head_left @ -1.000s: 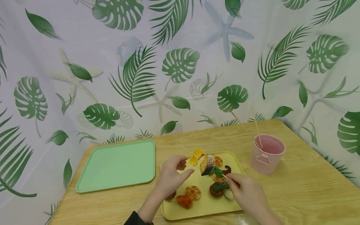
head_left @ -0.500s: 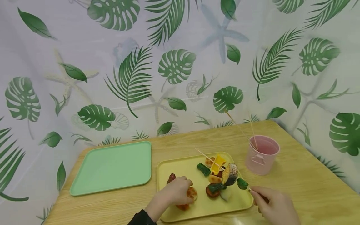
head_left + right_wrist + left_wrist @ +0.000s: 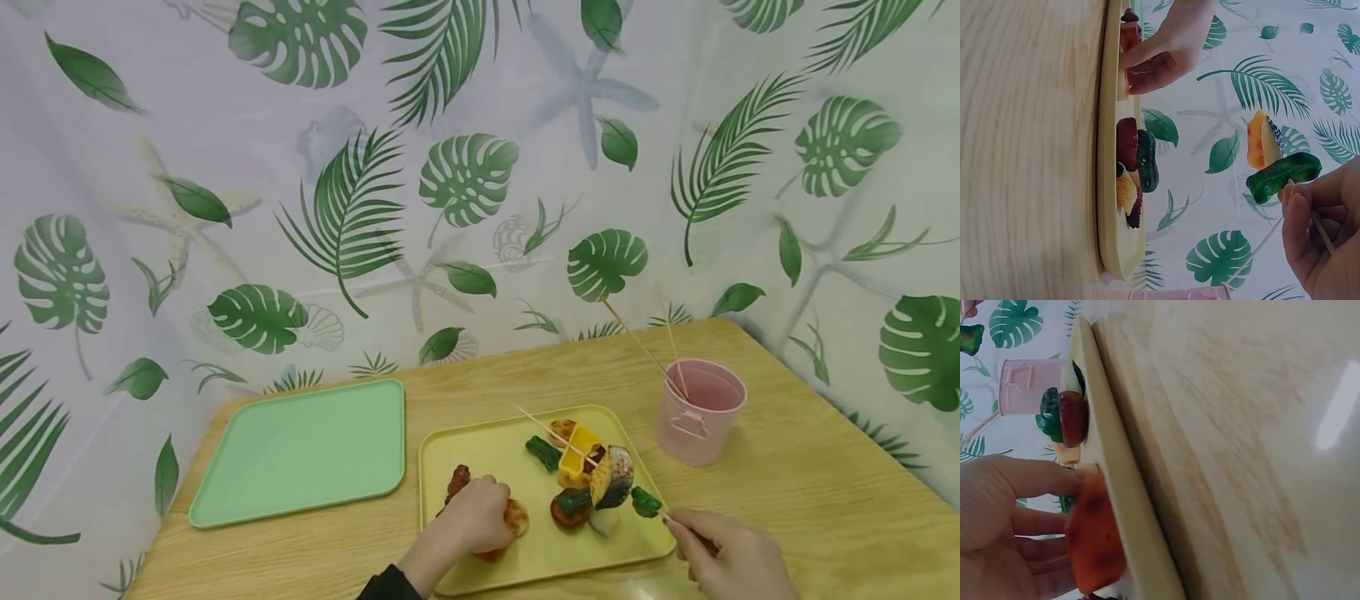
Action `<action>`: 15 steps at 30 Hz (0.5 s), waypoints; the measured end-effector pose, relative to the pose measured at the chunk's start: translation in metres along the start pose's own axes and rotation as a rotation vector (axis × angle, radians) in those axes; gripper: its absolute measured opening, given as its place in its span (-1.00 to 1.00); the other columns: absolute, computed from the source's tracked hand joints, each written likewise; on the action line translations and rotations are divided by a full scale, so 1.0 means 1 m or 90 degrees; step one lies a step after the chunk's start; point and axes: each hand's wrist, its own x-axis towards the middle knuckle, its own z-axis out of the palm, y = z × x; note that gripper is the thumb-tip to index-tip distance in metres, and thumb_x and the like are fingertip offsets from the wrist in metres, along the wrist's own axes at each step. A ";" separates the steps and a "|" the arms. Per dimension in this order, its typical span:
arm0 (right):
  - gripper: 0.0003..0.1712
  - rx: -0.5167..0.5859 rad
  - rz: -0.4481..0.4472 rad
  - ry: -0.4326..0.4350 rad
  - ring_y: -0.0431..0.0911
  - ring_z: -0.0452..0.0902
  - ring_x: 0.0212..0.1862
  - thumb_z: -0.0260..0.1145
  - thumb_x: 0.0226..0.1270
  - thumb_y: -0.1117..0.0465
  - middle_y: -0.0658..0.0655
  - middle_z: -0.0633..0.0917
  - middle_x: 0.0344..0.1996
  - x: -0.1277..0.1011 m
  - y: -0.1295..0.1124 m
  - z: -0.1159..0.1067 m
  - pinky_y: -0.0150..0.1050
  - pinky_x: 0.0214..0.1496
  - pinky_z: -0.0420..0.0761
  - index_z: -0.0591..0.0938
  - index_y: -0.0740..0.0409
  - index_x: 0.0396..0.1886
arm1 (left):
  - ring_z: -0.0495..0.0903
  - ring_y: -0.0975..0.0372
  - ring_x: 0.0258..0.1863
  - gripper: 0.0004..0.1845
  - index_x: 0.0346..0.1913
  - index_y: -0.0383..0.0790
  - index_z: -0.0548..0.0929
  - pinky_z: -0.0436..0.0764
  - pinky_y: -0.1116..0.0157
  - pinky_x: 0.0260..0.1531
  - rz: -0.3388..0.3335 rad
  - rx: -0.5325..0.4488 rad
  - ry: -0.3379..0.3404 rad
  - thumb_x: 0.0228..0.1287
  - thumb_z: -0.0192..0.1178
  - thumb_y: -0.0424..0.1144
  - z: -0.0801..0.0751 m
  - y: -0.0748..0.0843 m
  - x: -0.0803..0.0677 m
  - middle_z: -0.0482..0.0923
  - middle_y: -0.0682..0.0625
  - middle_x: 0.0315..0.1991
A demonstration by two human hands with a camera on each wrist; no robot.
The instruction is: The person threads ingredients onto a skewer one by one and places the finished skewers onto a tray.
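My right hand (image 3: pixel 731 554) pinches the wooden end of a skewer (image 3: pixel 537 423), held over the tray's right side. Threaded on it are a glossy green pepper piece (image 3: pixel 1284 177) by the fingers, a chunk with speckled dark skin (image 3: pixel 612 477) and a hollow yellow piece (image 3: pixel 579 450). On the left part of the yellow tray (image 3: pixel 543 567), my left hand (image 3: pixel 474 515) reaches down, thumb and fingers at a round browned slice (image 3: pixel 516 517), pinching it. An orange-brown piece (image 3: pixel 1096 540) lies right beside the thumb; a dark red piece (image 3: pixel 458 478) is behind the hand.
Several play-food pieces lie on the tray's right half, including a brown round (image 3: pixel 567 515) topped with green and a separate green piece (image 3: pixel 543 452). A pink bucket (image 3: pixel 697 437) with sticks stands right, a green tray (image 3: pixel 296 454) left. A leaf-print cloth (image 3: pixel 480 250) rises behind the table.
My left hand has come down from beside the skewer's yellow piece to the slice at the tray's left. My right hand has moved the skewer right and nearer to me; little moved in the last half second.
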 end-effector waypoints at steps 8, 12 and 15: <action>-0.89 0.015 -0.035 0.038 -0.35 0.37 -0.74 0.33 0.13 0.39 -0.18 0.50 -0.72 -0.001 0.003 0.008 -0.41 -0.67 0.43 0.73 0.23 -0.33 | 0.28 0.29 -0.53 -0.82 -0.45 -0.24 0.57 0.33 0.42 -0.50 0.024 -0.015 0.014 -0.20 0.32 -0.33 0.004 -0.010 0.002 0.33 0.04 -0.53; -0.89 0.032 -0.071 0.062 -0.39 0.35 -0.75 0.35 0.08 0.43 -0.22 0.47 -0.73 -0.001 0.003 0.013 -0.42 -0.70 0.43 0.73 0.19 -0.40 | 0.28 0.29 -0.52 -0.82 -0.45 -0.24 0.56 0.33 0.41 -0.50 0.015 -0.028 0.000 -0.18 0.33 -0.34 0.002 -0.014 0.003 0.33 0.04 -0.53; -0.89 0.038 -0.076 0.060 -0.41 0.33 -0.75 0.35 0.07 0.44 -0.23 0.46 -0.74 -0.002 0.001 0.014 -0.42 -0.69 0.42 0.72 0.20 -0.41 | 0.31 0.27 -0.49 -0.73 -0.32 -0.32 0.59 0.35 0.39 -0.48 -0.027 -0.105 0.007 -0.15 0.33 -0.28 0.000 -0.016 0.002 0.37 0.01 -0.47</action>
